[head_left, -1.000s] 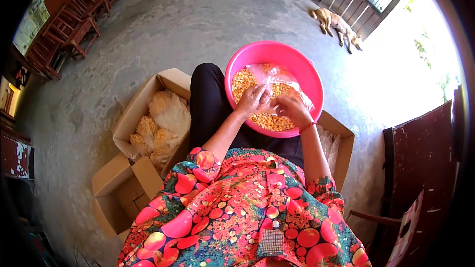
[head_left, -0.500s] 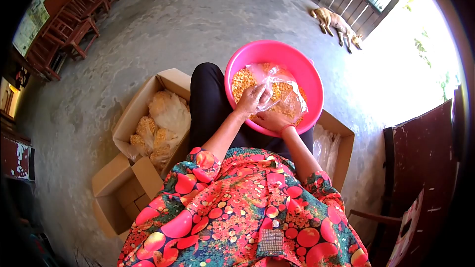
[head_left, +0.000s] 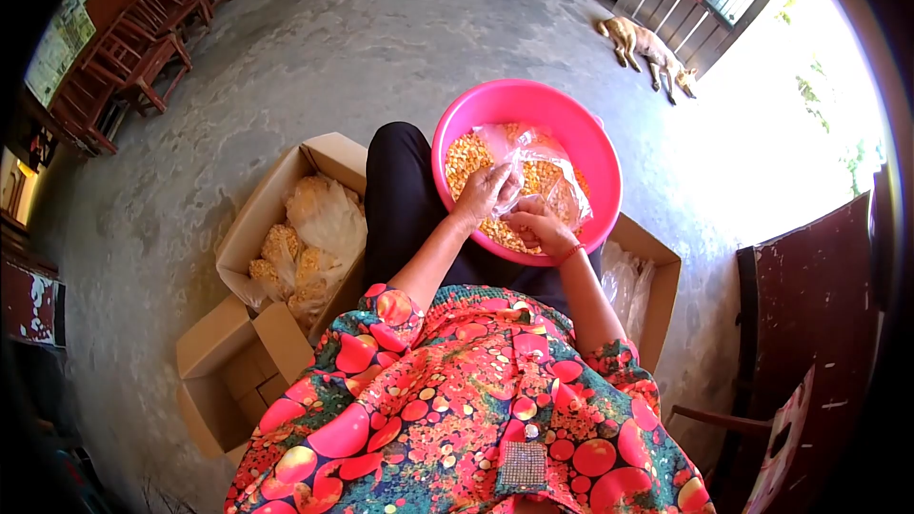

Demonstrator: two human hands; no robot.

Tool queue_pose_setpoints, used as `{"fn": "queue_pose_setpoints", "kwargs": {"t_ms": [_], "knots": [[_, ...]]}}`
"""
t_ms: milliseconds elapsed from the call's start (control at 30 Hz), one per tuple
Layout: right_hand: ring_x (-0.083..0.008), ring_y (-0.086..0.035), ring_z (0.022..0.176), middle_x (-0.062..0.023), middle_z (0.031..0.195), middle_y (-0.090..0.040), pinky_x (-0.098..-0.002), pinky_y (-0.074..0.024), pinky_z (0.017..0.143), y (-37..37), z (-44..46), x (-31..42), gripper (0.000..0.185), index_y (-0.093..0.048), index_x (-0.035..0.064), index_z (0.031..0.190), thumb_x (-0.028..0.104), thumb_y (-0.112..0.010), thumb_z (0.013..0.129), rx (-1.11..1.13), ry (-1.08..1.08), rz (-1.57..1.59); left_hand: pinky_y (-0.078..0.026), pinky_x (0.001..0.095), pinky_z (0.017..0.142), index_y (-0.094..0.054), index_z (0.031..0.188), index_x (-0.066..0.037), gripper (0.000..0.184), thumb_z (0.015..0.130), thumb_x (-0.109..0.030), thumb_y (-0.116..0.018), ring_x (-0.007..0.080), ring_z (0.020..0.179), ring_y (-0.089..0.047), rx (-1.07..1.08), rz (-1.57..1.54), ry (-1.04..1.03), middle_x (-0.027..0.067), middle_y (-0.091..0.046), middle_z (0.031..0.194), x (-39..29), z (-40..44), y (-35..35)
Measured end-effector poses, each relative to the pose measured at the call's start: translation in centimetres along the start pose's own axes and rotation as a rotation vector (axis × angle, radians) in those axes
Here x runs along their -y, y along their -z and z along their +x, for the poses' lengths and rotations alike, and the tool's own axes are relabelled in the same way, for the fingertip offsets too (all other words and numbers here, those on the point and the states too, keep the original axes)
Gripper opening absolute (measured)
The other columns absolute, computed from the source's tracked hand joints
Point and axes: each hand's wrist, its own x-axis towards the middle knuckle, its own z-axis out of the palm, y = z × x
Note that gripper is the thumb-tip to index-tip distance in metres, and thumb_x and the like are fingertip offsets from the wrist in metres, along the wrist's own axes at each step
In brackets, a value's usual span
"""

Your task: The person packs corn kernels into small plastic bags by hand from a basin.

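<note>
On my lap rests a pink plastic basin [head_left: 598, 162] holding yellow corn kernels [head_left: 467, 157]. Over the kernels lies a clear plastic bag [head_left: 562, 192]. My left hand [head_left: 486, 192] pinches the edge of this bag near the basin's near left side. Close beside it, my right hand [head_left: 539, 227], with a red bracelet at the wrist, is closed with its fingers curled toward the bag. What sits inside those fingers is hidden.
Left of my leg, a cardboard box [head_left: 249, 219] holds filled clear bags [head_left: 324, 214]; another open carton [head_left: 205, 352] stands nearer. To my right, a box [head_left: 657, 300] contains clear plastic. A dog [head_left: 647, 48] lies by the doorway. Wooden chairs [head_left: 133, 57] line the left wall.
My right hand has risen out of the kernels and come up beside the bag, fingers curled. The left hand keeps its grip on the bag, almost unmoved.
</note>
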Motion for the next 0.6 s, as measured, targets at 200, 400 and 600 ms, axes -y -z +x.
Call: {"fn": "queue_pose_setpoints", "kwargs": {"t_ms": [200,400,600], "knots": [[-0.0003,-0.02,0.035,0.008,0.05,-0.028,-0.0158,-0.0144,0.031,1.2,-0.9,0.3,0.021,-0.045,0.0092,0.07,0.024,-0.042,0.085,0.165,-0.102,0.292,-0.03,0.0165,0.042,-0.054,0.074,-0.005,0.029,0.085,-0.03,-0.042,0.0032,0.045,-0.036,0.017,0.001,-0.021,-0.0033,-0.043,0.053,-0.7,-0.2,-0.3],[-0.001,-0.02,0.036,0.0073,0.05,-0.026,-0.0163,-0.0148,0.032,2.8,-0.7,1.5,0.022,-0.044,0.0084,0.071,0.024,-0.04,0.086,0.12,-0.039,0.331,-0.028,0.0162,0.04,-0.054,0.075,-0.006,0.029,0.086,-0.03,-0.042,0.0027,0.043,-0.035,0.03,0.008,-0.015,-0.0037,-0.043,0.053,-1.0,-0.4,-0.4],[-0.003,-0.025,0.036,0.0038,0.05,-0.034,-0.0181,-0.0177,0.033,4.5,2.6,3.8,0.015,-0.05,0.0045,0.07,0.016,-0.045,0.08,-0.178,0.0,0.327,-0.028,0.0162,0.038,-0.054,0.074,-0.006,0.03,0.086,-0.03,-0.04,0.0027,0.042,-0.035,0.005,0.001,0.01,-0.0039,-0.042,0.052,-1.3,-0.6,-0.5]]}}
